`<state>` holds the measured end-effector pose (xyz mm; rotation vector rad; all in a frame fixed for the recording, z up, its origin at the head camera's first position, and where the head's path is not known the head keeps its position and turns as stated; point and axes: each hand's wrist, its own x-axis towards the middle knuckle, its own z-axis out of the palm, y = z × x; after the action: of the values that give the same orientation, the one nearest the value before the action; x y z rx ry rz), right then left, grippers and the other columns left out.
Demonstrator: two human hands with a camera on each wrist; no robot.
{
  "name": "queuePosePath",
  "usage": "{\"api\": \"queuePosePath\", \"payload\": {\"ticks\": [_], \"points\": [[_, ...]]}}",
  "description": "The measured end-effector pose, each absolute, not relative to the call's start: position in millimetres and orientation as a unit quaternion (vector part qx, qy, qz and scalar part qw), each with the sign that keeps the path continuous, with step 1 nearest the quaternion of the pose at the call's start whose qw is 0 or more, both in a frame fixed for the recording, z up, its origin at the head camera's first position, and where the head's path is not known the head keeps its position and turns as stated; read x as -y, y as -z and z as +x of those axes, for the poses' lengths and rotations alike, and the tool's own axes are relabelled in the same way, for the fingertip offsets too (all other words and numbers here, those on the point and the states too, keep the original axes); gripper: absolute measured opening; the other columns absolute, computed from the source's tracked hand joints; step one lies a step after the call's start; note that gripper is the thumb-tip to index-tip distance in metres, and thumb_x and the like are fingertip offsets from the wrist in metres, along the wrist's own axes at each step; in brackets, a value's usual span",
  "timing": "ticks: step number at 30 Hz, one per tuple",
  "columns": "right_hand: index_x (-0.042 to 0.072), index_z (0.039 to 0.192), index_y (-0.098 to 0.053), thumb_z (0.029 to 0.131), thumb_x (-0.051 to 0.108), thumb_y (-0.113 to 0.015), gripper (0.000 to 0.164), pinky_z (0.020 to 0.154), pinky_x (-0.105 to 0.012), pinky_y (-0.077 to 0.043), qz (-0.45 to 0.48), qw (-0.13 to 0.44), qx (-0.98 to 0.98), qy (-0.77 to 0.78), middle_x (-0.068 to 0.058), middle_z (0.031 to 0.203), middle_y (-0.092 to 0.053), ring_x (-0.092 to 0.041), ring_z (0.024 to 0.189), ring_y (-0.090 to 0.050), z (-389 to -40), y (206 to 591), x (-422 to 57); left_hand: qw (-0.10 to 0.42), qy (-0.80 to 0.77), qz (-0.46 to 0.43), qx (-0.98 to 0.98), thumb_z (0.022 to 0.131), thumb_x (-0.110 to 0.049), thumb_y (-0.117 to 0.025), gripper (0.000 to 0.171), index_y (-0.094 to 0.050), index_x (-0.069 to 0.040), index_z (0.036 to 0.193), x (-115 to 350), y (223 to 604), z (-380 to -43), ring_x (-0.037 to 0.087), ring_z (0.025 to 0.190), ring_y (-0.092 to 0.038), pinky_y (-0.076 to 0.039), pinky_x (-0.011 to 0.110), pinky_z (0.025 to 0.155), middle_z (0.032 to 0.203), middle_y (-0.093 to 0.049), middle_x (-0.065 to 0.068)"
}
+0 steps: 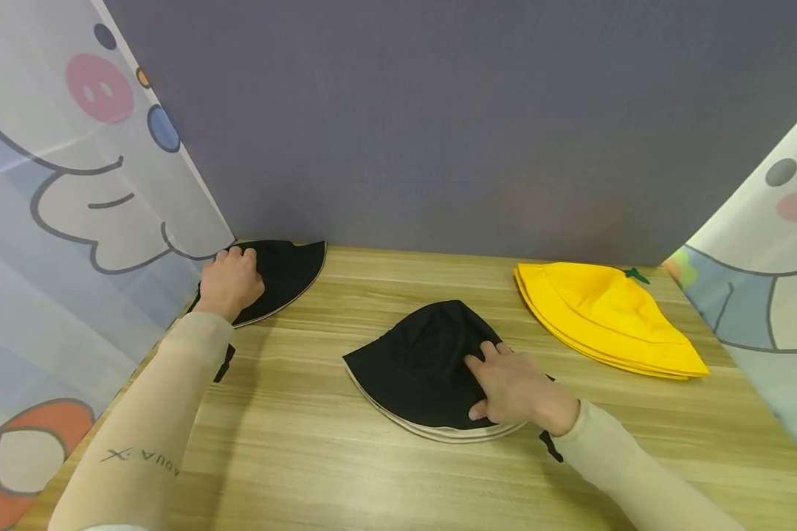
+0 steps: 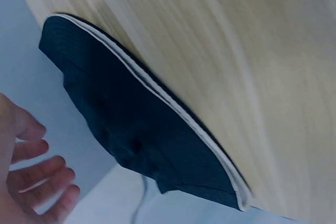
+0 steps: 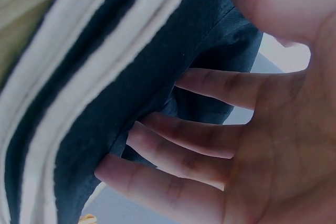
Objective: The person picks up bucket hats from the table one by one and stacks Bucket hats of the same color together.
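Note:
A black bucket hat (image 1: 285,276) with a pale brim edge lies flattened at the back left of the table. My left hand (image 1: 229,282) is over its left part in the head view; in the left wrist view the fingers (image 2: 50,174) are relaxed and apart from the cloth. Front and centre lies another flattened black bucket hat (image 1: 425,369), with two pale edges layered along its brim. On its right side rests my right hand (image 1: 514,387), fingers spread. The right wrist view shows those fingertips (image 3: 113,171) touching the dark cloth of the hat (image 3: 142,66).
A yellow hat (image 1: 604,317) with a green leaf-like tip lies flattened at the right of the wooden table (image 1: 292,457). A grey panel (image 1: 438,133) stands along the back. Cartoon-printed cloths (image 1: 60,221) hang at both sides. Black straps (image 1: 223,363) stick out by the black hats.

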<state>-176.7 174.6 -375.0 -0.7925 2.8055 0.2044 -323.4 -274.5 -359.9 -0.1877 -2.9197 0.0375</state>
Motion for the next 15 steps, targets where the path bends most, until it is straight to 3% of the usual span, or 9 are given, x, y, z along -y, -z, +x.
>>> {"api": "queuePosePath", "payload": {"ticks": [5,11,15], "points": [[0.008,0.130,-0.046,0.074,0.056,-0.066,0.076,0.064,-0.035,-0.043,-0.269,0.110,-0.954,-0.072,-0.011,0.107,-0.046,-0.024,0.091,-0.045,-176,373,-175,0.055,-0.005,-0.005,0.998,0.087,-0.018,-0.044,0.041,-0.036,0.008,0.117,286,363,-320,0.053,0.100,-0.029,-0.028,0.066,0.080,0.111,-0.035,0.035],[0.008,0.129,-0.046,0.074,0.055,-0.067,0.075,0.064,-0.035,-0.043,-0.265,0.113,-0.955,-0.068,-0.010,0.107,-0.046,-0.024,0.090,-0.044,-176,373,-174,-0.047,0.055,0.060,0.996,0.094,-0.042,-0.039,0.070,-0.015,0.006,0.137,295,365,-313,0.061,0.110,-0.013,-0.016,0.070,0.088,0.125,-0.016,0.044],[0.008,0.129,-0.046,0.074,0.055,-0.067,0.075,0.066,-0.037,-0.043,-0.261,0.116,-0.956,-0.071,-0.010,0.107,-0.046,-0.024,0.092,-0.044,-176,373,-173,-0.104,0.086,0.092,0.987,0.094,-0.051,-0.035,0.081,-0.001,0.005,0.141,296,365,-309,0.063,0.113,-0.005,-0.012,0.071,0.090,0.130,-0.005,0.045]]}}
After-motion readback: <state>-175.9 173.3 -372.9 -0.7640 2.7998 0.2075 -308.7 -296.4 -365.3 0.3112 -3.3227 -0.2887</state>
